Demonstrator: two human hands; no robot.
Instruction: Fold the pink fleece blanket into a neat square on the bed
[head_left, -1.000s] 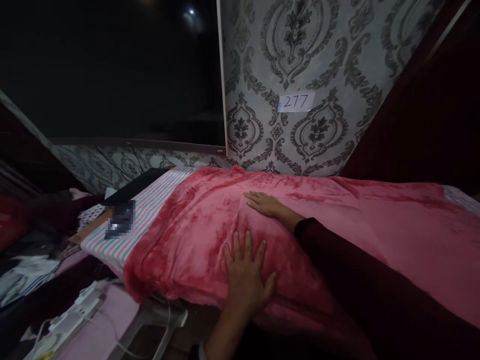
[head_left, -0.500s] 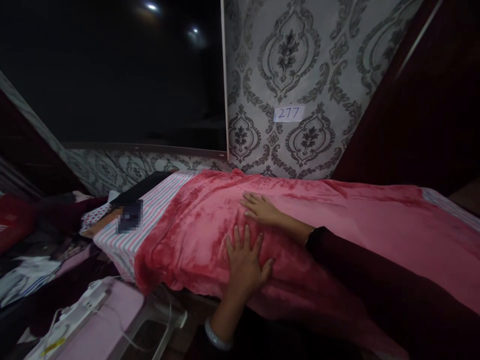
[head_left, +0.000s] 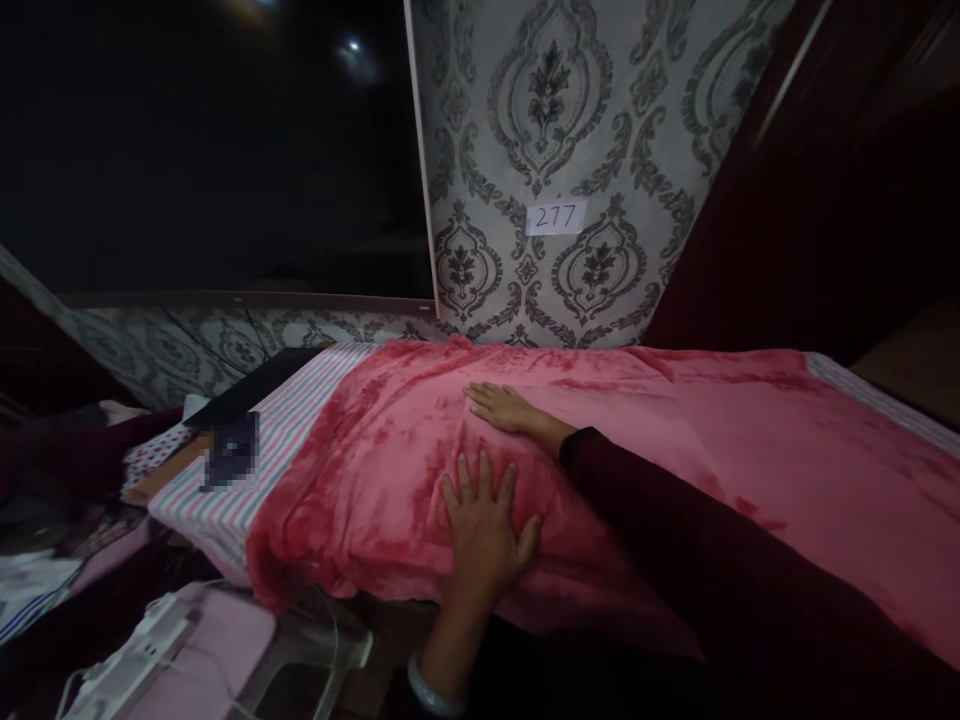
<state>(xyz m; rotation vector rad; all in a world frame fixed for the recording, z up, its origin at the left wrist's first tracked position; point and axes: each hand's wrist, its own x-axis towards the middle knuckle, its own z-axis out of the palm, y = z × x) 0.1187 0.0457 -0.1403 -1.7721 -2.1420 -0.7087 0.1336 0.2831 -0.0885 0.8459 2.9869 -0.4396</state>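
Note:
A plush pink-red blanket (head_left: 390, 460) lies spread across a long surface, slightly wrinkled around my hands. My left hand (head_left: 484, 530), with a pale bracelet at the wrist, rests flat on its near part, fingers spread and thumb out to the right. Farther back on the same blanket, my right hand (head_left: 501, 406) lies palm down with fingers stretched to the left. Its arm, in a dark sleeve, reaches in from the right. Neither hand grips the fabric.
Striped cloth (head_left: 300, 405) shows beyond the blanket's left end, with a blurred dark item (head_left: 232, 450) on it. A white power strip (head_left: 139, 655) with cords sits on a pink-topped stool (head_left: 225, 630). Behind are a large dark television (head_left: 225, 150) and patterned wallpaper (head_left: 525, 130).
My right hand has slid a little left over the blanket, its fingers flatter and closer together. My left hand stays at nearly the same spot. The view has turned slightly right.

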